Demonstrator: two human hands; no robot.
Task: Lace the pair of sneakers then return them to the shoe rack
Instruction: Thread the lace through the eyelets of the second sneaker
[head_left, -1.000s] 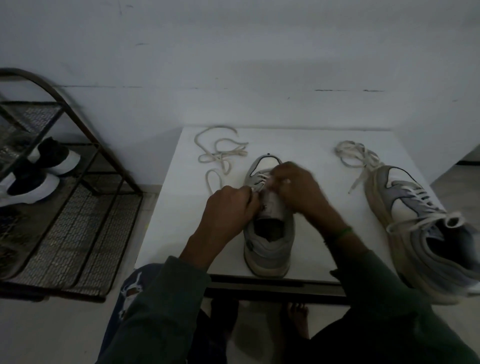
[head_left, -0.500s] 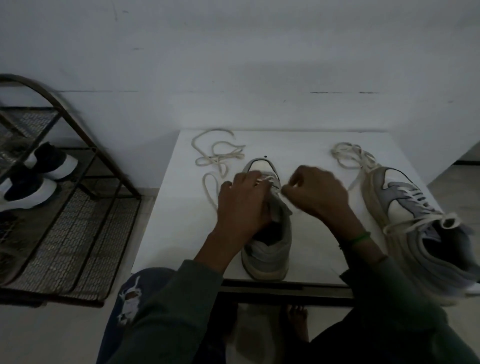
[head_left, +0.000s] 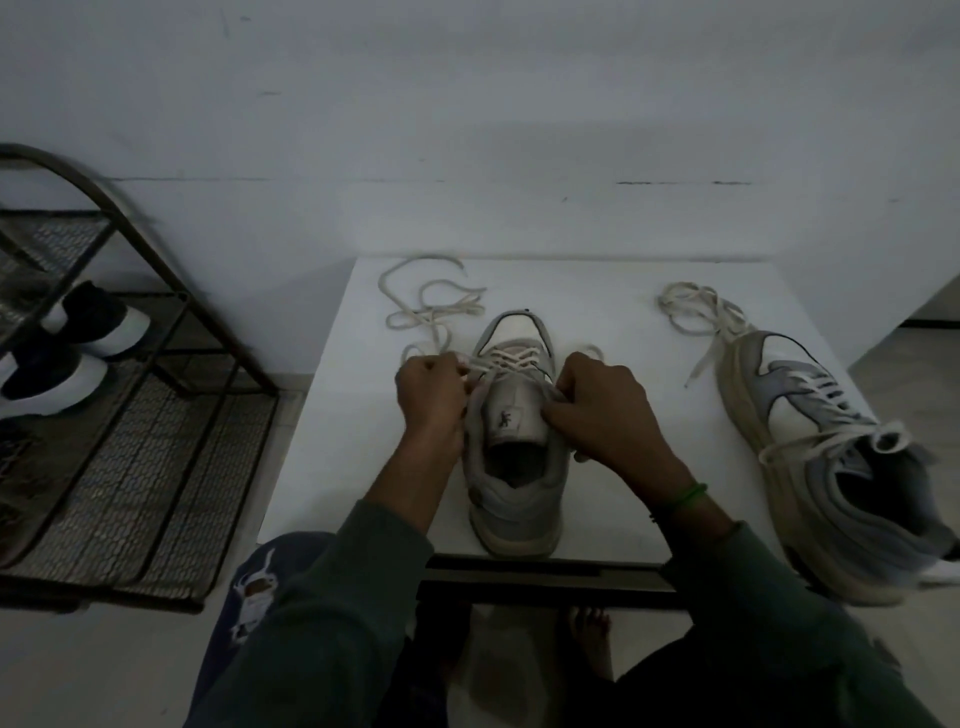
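Note:
A grey and white sneaker (head_left: 514, 483) stands in the middle of the white table (head_left: 613, 306), toe pointing away from me, its lower eyelets laced. My left hand (head_left: 431, 389) pinches the cream lace (head_left: 431, 312) at the shoe's left side; the rest of the lace trails in loops toward the table's far left. My right hand (head_left: 602, 405) grips the shoe's right eyelet flap beside the tongue. The second sneaker (head_left: 831, 457) lies at the table's right edge, laced, with loose lace ends (head_left: 696, 306) behind it.
A black metal mesh shoe rack (head_left: 130, 457) stands on the floor to the left, with a black and white pair of shoes (head_left: 67, 348) on a shelf. A white wall rises behind the table. My bare feet show under the table.
My hands have moved apart to the two sides of the shoe, uncovering the tongue. The left hand now pulls the lace outward to the left.

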